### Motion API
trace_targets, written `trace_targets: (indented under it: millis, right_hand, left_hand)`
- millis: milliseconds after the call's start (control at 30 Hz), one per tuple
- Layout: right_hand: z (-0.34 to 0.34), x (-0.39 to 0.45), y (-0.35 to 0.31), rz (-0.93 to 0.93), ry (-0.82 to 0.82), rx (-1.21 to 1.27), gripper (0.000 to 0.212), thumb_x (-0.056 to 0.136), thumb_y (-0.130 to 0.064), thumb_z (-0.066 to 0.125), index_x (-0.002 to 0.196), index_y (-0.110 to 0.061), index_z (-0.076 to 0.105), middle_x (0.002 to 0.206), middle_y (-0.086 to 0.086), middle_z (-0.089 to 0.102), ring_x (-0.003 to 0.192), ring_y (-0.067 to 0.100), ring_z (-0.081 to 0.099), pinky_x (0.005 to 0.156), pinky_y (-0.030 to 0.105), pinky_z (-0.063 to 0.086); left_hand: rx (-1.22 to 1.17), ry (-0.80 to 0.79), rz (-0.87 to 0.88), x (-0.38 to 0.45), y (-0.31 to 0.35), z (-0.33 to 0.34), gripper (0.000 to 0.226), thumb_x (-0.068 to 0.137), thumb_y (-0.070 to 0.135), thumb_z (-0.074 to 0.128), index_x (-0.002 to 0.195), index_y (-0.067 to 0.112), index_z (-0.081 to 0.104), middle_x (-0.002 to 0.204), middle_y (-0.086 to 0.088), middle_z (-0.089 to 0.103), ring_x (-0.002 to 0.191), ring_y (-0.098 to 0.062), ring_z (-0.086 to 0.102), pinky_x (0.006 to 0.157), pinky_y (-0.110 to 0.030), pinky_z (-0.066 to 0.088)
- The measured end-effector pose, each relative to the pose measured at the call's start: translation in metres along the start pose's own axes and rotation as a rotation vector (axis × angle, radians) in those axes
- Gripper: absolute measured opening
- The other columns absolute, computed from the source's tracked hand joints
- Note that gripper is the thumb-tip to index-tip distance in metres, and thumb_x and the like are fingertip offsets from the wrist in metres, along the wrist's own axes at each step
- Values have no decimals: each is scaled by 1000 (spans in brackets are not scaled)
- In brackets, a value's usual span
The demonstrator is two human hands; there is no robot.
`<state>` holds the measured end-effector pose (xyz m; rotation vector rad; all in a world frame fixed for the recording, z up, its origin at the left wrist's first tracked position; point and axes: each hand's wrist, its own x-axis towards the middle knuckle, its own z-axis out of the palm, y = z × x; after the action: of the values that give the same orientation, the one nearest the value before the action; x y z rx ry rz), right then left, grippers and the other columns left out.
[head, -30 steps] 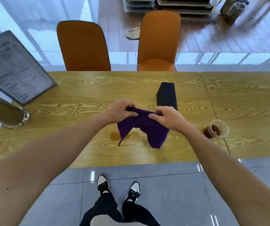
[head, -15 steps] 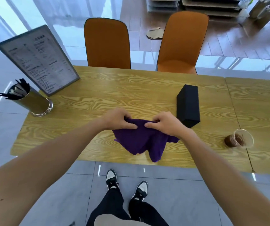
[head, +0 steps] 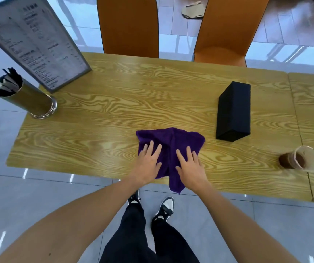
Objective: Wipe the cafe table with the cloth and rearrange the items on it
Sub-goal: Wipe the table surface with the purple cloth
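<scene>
Both grips open: left hand and right hand flat on purple cloth overhanging counter near edge. Middle bare. Menu stand text unreadable.

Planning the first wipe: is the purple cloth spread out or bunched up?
Spread out. The purple cloth lies flat on the table, one corner hanging over the near edge.
</scene>
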<state>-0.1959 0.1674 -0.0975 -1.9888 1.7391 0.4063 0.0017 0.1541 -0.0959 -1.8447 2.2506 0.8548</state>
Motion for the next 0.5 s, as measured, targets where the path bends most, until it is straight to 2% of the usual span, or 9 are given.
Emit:
trace_targets:
  millis: [100,233,333,433,500]
  right_hand:
    - [18,-2,4,-28,51,-20,66,108,-44,35,164,-24,7,170,20,2,156,42,2,125,53,14]
    - [23,7,5,-103,126,-26,70,104,-42,47,163,-17,19,168,24,11,156,44,8,124,56,21]
    - [20,23,0,-115,81,-22,73,105,-43,45,164,-14,13,169,24,3,156,44,-1,125,55,15]
    - [13,44,-7,-100,80,-40,71,102,-41,49,162,-12,21,168,26,10,155,46,7,123,58,20]
    - [5,61,-15,-110,86,-26,69,103,-38,49,162,-12,23,168,24,11,155,45,9,123,57,21]
  left_hand:
    - [32,-7,6,-1,-2,18,72,104,36,49,162,21,8,168,-19,1,155,-40,4,125,-46,17]
    - [87,15,4,5,-7,26,79,102,41,52,162,22,5,167,-22,-2,155,-42,0,125,-51,12]
    - [132,18,39,16,-13,22,79,99,45,52,162,20,11,167,-23,3,153,-43,7,124,-53,14]
    - [148,55,84,32,-25,16,75,97,43,57,160,20,25,166,-21,14,150,-43,21,122,-55,20]
    - [149,67,100,48,-33,7,73,96,42,58,159,21,28,166,-21,16,149,-43,24,122,-55,20]
